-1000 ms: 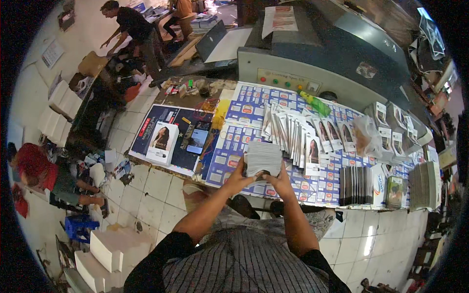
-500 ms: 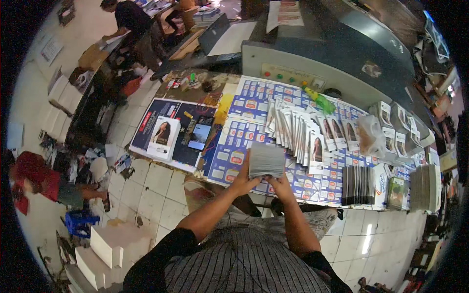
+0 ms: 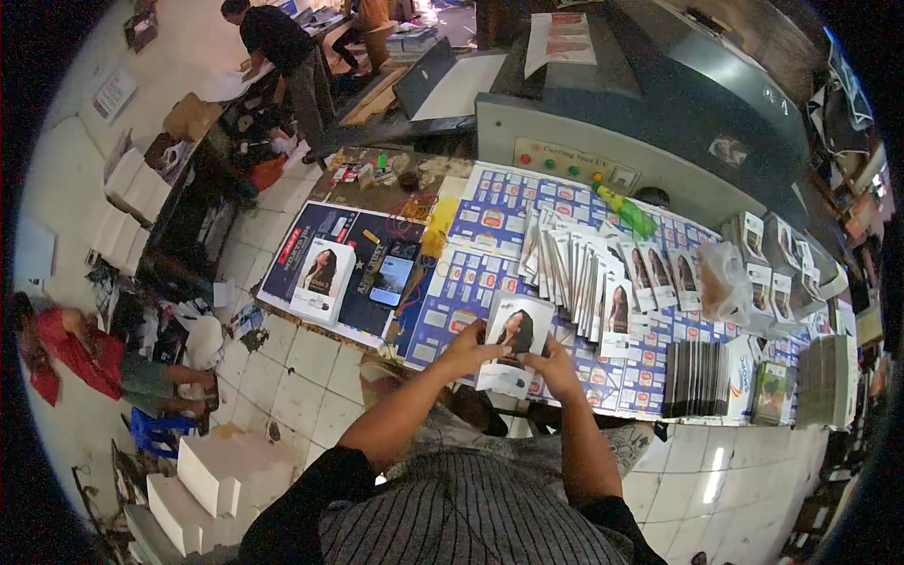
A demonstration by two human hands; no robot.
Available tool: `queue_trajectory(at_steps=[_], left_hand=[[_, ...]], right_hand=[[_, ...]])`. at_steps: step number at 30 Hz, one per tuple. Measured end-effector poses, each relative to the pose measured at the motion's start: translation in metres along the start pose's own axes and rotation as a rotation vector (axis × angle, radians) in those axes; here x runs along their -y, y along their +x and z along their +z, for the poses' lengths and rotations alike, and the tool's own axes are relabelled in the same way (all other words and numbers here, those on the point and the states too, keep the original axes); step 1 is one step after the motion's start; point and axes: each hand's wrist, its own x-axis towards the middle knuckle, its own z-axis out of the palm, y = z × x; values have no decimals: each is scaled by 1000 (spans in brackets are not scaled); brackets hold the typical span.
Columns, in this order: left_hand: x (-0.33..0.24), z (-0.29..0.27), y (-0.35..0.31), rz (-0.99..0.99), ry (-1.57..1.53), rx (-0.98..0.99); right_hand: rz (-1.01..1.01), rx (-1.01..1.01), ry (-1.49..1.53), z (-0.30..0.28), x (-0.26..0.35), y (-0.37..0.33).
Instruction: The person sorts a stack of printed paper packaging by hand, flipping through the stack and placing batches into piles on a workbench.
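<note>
A stack of white printed cards [image 3: 513, 328] with a dark-haired portrait is held upright at the near edge of the table. My left hand [image 3: 465, 351] grips its left side, thumb across the front. On the right side, my right hand [image 3: 557, 371] is closed on the same stack, its thumb near the lower front. Beyond them, a fanned row of similar cards [image 3: 565, 264] lies on the blue-patterned sheets [image 3: 471, 287] covering the table. To the left, another pile of portrait cards [image 3: 323, 282] rests on a dark printed sheet beside a phone [image 3: 391, 281].
A dark stack of cards [image 3: 697, 379] stands on edge at right, near a taller pile [image 3: 827, 381]. A plastic bag [image 3: 723, 282] and a green bottle [image 3: 626, 212] lie farther back. A grey machine [image 3: 603, 141] borders the far side. Two co-workers, one in black [image 3: 282, 42], are at left.
The stack in my hands has turned from its edges showing to its printed front showing. My view has shifted slightly, and the co-worker in red at left has moved.
</note>
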Motion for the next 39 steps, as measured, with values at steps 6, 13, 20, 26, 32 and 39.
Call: queue_trajectory(at_steps=[6,13,20,26,32,39], left_hand=[[26,-1,39,-285,-107,117],[-7,-22,166,286,983,-139],[5,-43,248,266,1377,7],[15,-83,233,90,1346,-249],[-10,-79,221,-192,1379,-472],[11,-74,211,75,1385,-123]], right_hand=[[217,-85,149,-13,-36,19],[-70,-222,-4,-11,-44,7],[-53,-294,70,3,-53,1],[-55,-323,-74,-12,-77,8],[-73,-378,-31,-17,-82,16],[-64,-313,-6,-13,-73,11]])
